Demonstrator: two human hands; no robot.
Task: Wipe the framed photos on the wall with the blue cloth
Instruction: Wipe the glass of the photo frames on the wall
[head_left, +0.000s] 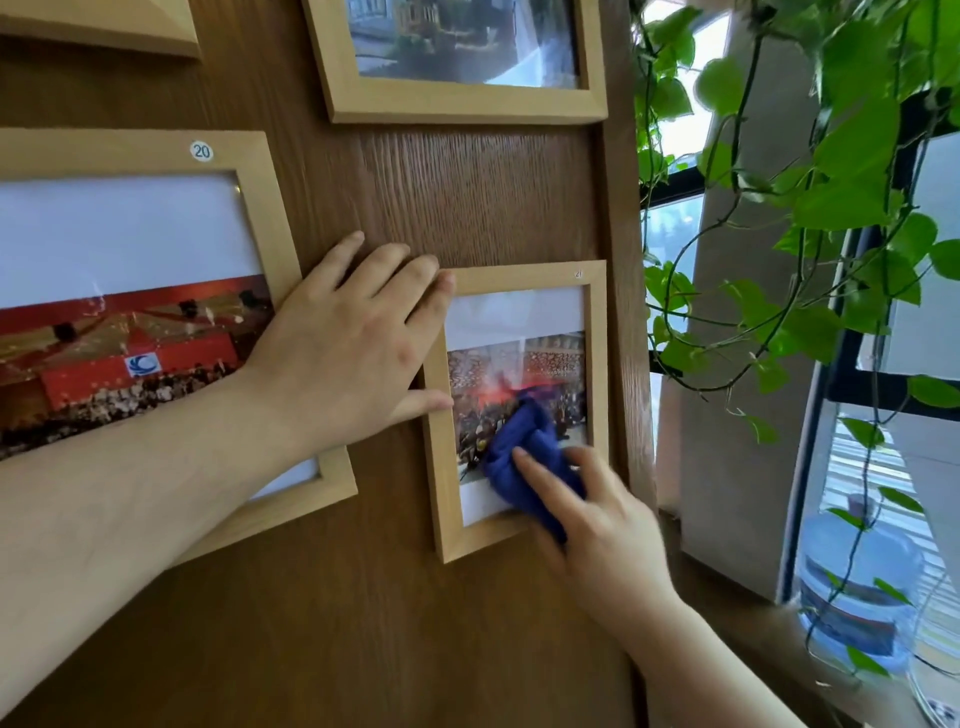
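Pretty bright daylight pouring in from the window (675, 124), which is blown out white behind the vine leaves (852, 156). Glare streaks the frame glass left of the window, the blue cloth (524, 457) is motion-blurred, and frame edges bow from wide-angle distortion.

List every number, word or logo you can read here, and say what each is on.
"20": round white sticker on the top rail of the large frame.
Small sticker on the top rail of the small frame: too small to read.
Blue and white logo in the large frame's photo: no readable words.
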